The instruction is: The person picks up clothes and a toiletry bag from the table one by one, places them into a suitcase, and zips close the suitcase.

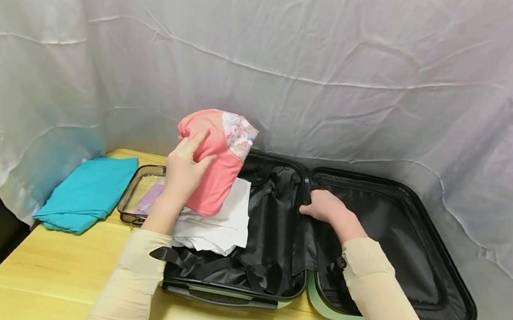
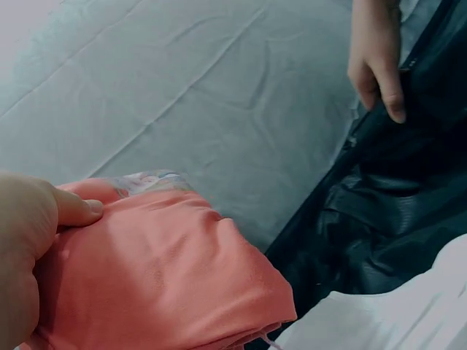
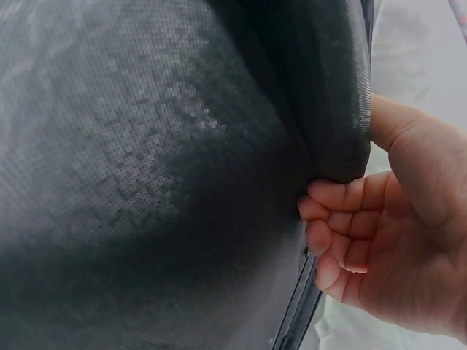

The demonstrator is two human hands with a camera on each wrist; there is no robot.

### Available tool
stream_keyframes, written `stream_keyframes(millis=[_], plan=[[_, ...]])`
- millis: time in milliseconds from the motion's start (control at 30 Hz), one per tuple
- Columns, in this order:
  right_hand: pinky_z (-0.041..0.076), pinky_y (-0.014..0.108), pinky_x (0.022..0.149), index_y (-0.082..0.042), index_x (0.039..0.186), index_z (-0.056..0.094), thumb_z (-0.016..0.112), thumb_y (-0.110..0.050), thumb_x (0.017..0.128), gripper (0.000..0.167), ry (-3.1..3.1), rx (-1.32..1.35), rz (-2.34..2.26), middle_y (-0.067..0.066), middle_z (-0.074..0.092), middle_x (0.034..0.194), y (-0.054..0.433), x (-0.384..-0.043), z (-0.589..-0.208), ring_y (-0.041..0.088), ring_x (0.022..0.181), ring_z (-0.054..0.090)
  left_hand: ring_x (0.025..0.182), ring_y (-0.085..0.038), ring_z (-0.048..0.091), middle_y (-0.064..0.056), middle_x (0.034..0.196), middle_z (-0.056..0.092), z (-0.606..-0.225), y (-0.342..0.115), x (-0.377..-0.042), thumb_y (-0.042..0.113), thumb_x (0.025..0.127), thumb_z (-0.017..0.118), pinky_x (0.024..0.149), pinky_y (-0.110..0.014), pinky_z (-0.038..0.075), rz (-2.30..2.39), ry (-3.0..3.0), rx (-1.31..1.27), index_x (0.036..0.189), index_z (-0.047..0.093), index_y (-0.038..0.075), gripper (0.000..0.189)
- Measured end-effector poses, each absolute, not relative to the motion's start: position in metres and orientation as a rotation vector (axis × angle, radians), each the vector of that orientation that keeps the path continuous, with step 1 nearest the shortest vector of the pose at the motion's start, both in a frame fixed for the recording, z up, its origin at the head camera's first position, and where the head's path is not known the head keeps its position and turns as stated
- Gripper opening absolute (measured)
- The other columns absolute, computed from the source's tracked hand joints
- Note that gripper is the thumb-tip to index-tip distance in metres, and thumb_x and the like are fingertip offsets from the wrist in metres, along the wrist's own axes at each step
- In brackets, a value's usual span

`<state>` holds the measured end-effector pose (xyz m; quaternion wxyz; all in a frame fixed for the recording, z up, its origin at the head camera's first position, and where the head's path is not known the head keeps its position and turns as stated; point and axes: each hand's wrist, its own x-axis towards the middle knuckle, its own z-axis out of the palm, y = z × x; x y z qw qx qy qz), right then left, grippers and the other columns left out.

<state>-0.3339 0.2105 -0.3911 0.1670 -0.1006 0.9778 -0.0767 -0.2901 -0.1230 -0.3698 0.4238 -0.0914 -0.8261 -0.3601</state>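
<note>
My left hand (image 1: 184, 170) grips a folded coral-pink garment (image 1: 217, 179) with a pale printed patch at its far corner. It holds the garment up over a folded white cloth (image 1: 235, 215) in the left half of the open suitcase (image 1: 275, 201). In the left wrist view the thumb presses on the pink fabric (image 2: 168, 270). At the middle of the suitcase, my right hand (image 1: 327, 208) pinches the edge of a black fabric flap. In the right wrist view, curled fingers and thumb close around that flap (image 3: 332, 109).
A folded teal cloth (image 1: 89, 193) lies on the wooden table (image 1: 55, 274) at the left. Beside it, a clear dark-rimmed case (image 1: 134, 191) holds something purple. Black straps (image 1: 210, 269) cross the suitcase's near left side. A grey curtain (image 1: 298, 78) hangs behind.
</note>
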Motion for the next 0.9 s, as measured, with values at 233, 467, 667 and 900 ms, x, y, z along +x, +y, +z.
stream_keyframes(millis=[233, 467, 667, 900], plan=[[0.049, 0.048, 0.086, 0.007, 0.133, 0.05, 0.055, -0.036, 0.096, 0.057, 2.789, -0.296, -0.225, 0.026, 0.054, 0.134, 0.211, -0.334, -0.392, 0.033, 0.105, 0.059, 0.086, -0.043, 0.064, -0.021, 0.098, 0.066, -0.375, -0.11, -0.289, 0.016, 0.078, 0.081, 0.081, -0.053, 0.05, -0.908, -2.133, -0.215, 0.132, 0.062, 0.015, 0.058], [0.048, 0.049, 0.088, 0.007, 0.134, 0.05, 0.055, -0.036, 0.095, 0.058, 2.8, -0.293, -0.218, 0.027, 0.054, 0.135, 0.215, -0.333, -0.392, 0.035, 0.107, 0.059, 0.094, -0.043, 0.065, -0.021, 0.107, 0.068, -0.382, -0.094, -0.288, 0.018, 0.08, 0.078, 0.084, -0.054, 0.049, -0.966, -2.221, -0.183, 0.134, 0.06, 0.014, 0.057], [0.049, 0.05, 0.088, 0.008, 0.133, 0.05, 0.055, -0.035, 0.096, 0.058, 2.809, -0.296, -0.223, 0.028, 0.054, 0.134, 0.214, -0.331, -0.389, 0.035, 0.105, 0.059, 0.11, -0.042, 0.062, -0.021, 0.124, 0.065, -0.386, -0.087, -0.29, 0.019, 0.082, 0.077, 0.094, -0.055, 0.047, -1.045, -2.307, -0.138, 0.137, 0.058, 0.014, 0.058], [0.048, 0.051, 0.09, 0.009, 0.133, 0.05, 0.055, -0.035, 0.095, 0.059, 2.815, -0.307, -0.215, 0.029, 0.054, 0.134, 0.212, -0.33, -0.389, 0.036, 0.108, 0.059, 0.124, -0.04, 0.056, -0.019, 0.135, 0.059, -0.392, -0.087, -0.293, 0.019, 0.084, 0.074, 0.105, -0.053, 0.042, -1.166, -2.394, -0.035, 0.139, 0.055, 0.014, 0.059]])
